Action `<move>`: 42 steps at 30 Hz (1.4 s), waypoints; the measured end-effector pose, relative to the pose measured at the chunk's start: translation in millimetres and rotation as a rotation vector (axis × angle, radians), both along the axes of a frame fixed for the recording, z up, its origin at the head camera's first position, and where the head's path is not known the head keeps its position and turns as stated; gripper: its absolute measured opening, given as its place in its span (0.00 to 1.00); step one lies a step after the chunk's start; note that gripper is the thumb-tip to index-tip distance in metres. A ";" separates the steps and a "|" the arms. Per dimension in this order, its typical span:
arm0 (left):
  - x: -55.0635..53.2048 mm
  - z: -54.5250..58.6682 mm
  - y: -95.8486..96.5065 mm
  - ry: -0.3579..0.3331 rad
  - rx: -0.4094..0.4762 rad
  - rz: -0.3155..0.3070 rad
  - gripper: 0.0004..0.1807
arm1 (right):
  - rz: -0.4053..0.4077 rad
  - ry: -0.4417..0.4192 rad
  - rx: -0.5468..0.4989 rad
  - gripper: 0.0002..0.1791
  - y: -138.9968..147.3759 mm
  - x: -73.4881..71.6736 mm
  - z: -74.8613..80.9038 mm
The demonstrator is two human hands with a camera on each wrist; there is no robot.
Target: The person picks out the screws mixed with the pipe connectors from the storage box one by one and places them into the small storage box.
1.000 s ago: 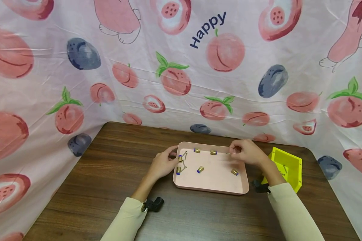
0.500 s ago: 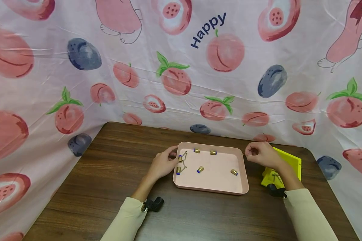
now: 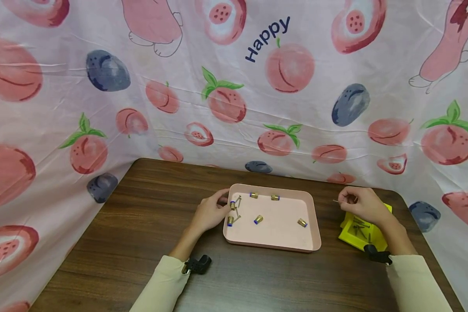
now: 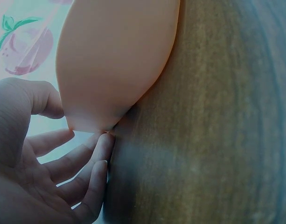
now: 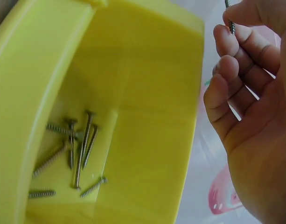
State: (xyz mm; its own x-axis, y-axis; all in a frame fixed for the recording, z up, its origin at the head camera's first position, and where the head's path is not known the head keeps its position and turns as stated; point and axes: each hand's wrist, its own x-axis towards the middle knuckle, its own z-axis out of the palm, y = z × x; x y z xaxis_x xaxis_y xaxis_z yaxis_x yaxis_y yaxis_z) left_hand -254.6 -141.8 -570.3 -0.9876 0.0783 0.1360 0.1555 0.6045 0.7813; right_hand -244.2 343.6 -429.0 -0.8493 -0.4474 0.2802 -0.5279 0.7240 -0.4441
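Note:
My right hand (image 3: pixel 364 204) pinches a small screw (image 5: pixel 230 18) between thumb and fingertips, above the far left side of a yellow bin (image 3: pixel 360 236). Several screws (image 5: pixel 82 149) lie loose on the bin's floor. At the left end of a pink tray (image 3: pixel 281 238), my left hand (image 3: pixel 212 211) holds the side wall with the thumb at the rim and the fingers against the outside. Several brass fittings with blue ends, one a fitting (image 3: pixel 258 219) near the middle, lie in the tray. A few screws (image 3: pixel 237 212) rest among the fittings by its left wall.
The tray and bin stand on a dark wooden table (image 3: pixel 156 208), with a narrow strip of wood between them. A fruit-print cloth (image 3: pixel 226 143) hangs behind the table and along its sides.
My right hand has moved right, out from over the tray to above the yellow bin, carrying the screw. The left hand stays at the tray's left end.

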 end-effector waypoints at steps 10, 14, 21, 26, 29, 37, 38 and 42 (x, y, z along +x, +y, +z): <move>1.0 1.0 -0.1 0.028 0.034 -0.006 0.33 | -0.116 -0.037 0.056 0.05 26.4 10.2 2.6; 7.7 12.9 0.7 0.057 0.086 -0.024 0.33 | -0.144 -0.039 0.082 0.04 38.5 13.4 1.4; 29.8 47.7 3.8 0.110 0.085 -0.047 0.25 | -0.178 -0.063 0.132 0.05 56.1 16.4 0.8; 31.4 52.9 2.8 0.096 0.035 -0.048 0.21 | -0.179 -0.112 0.204 0.06 63.9 17.4 0.6; 27.0 46.4 -0.6 0.106 0.037 -0.069 0.22 | -0.182 -0.112 0.245 0.07 64.0 17.3 0.2; -1.3 5.3 -12.3 0.041 0.067 -0.097 0.24 | -0.194 -0.093 0.264 0.07 58.3 17.6 2.3; -2.1 4.4 -12.5 0.038 0.068 -0.097 0.25 | -0.197 -0.092 0.258 0.07 57.7 17.3 2.8; -1.2 7.3 -13.1 0.033 0.074 -0.104 0.25 | -0.209 -0.053 0.220 0.06 52.5 16.2 4.9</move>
State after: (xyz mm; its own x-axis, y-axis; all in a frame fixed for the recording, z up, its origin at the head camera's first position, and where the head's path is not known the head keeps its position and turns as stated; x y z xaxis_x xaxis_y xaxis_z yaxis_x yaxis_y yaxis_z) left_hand -255.8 -155.0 -563.0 -0.9696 0.1687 0.1771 0.2404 0.5245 0.8168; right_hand -228.0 396.1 -424.1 -0.9402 -0.3062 0.1491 -0.3375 0.8962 -0.2878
